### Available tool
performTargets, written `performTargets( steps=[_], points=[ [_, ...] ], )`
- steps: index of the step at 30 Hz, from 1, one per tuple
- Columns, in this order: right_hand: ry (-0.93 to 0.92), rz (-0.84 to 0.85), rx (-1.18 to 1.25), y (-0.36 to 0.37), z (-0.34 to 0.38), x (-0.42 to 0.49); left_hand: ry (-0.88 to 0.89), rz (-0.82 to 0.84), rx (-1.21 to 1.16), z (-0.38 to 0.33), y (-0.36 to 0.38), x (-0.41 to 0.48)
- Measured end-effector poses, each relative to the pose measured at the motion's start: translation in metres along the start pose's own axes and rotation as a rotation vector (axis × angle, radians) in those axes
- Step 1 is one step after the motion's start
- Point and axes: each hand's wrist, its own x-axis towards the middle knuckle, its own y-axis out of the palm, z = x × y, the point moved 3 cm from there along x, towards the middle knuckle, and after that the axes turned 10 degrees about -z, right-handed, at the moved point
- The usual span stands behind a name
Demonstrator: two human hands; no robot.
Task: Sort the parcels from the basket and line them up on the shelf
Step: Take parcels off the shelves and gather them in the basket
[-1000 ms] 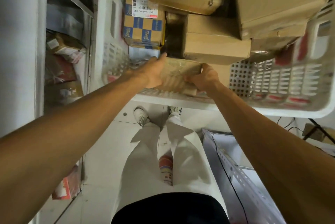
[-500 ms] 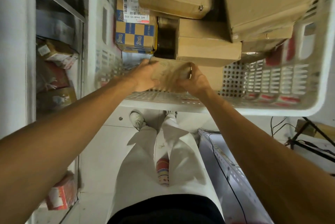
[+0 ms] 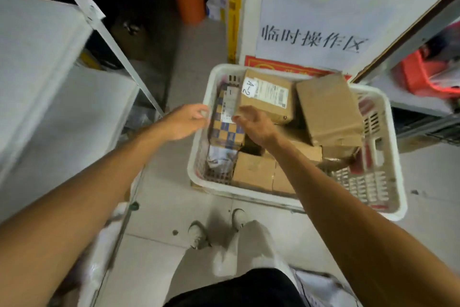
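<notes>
Head view looks down on a white plastic lattice basket [image 3: 249, 194] standing on the tiled floor, with parcels piled loosely inside. A blue-and-tan checkered cardboard parcel [image 3: 227, 132] lies against the basket's left wall. A brown cardboard box with a white label marked A-2 [image 3: 268, 97] sits at the far-left corner, partly overlapping it. A large plain brown cardboard box [image 3: 328, 112] is tilted on top of the pile toward the right wall. The left hand [image 3: 185, 121] hangs at the basket's left rim with fingers loosely curled and nothing visible in it; motion blur hides whether it touches the rim. The right hand [image 3: 254, 123] is spread and relaxed over the checkered parcel, empty, with its fingertips near that parcel's label.

The step appears to be choosing the next parcel. The labelled box lies on top and its mark can be read, so it is probably the sensible pick; pulling the checkered parcel first may drag that box along. Taking one parcel with both hands on opposite sides, label up, would keep the tilted box undisturbed. The white metal shelf [image 3: 37, 70] stands just left of the basket, so the carry is probably short.
</notes>
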Motion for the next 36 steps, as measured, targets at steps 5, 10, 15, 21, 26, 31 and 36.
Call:
performTargets(
  steps=[5, 10, 15, 21, 26, 31, 36],
  points=[
    [-0.249, 0.110, -0.002, 0.021, 0.117, 0.021, -0.073, -0.363, -0.038, -0.002, -0.118, -0.052],
    [-0.440, 0.372, 0.032, 0.072, 0.210, -0.001, -0.198, -0.605, 0.061, 0.007, -0.188, -0.141],
    [-0.622, 0.633, 0.018, 0.128, 0.282, -0.068, -0.317, -0.887, 0.092, 0.020, -0.224, -0.252],
    [-0.942, 0.818, -0.054, 0.199, 0.350, -0.184, -0.487, -1.170, 0.018, 0.041, -0.231, -0.399],
    [-1.228, 0.956, -0.167, 0.242, 0.384, -0.303, -0.650, -1.383, 0.017, 0.058, -0.217, -0.522],
    [-1.353, 1.081, -0.176, 0.268, 0.389, -0.423, -0.755, -1.484, 0.046, 0.069, -0.188, -0.629],
    [-1.451, 1.108, -0.035, 0.287, 0.378, -0.506, -0.831, -1.577, 0.101, 0.074, -0.165, -0.714]
  ],
)
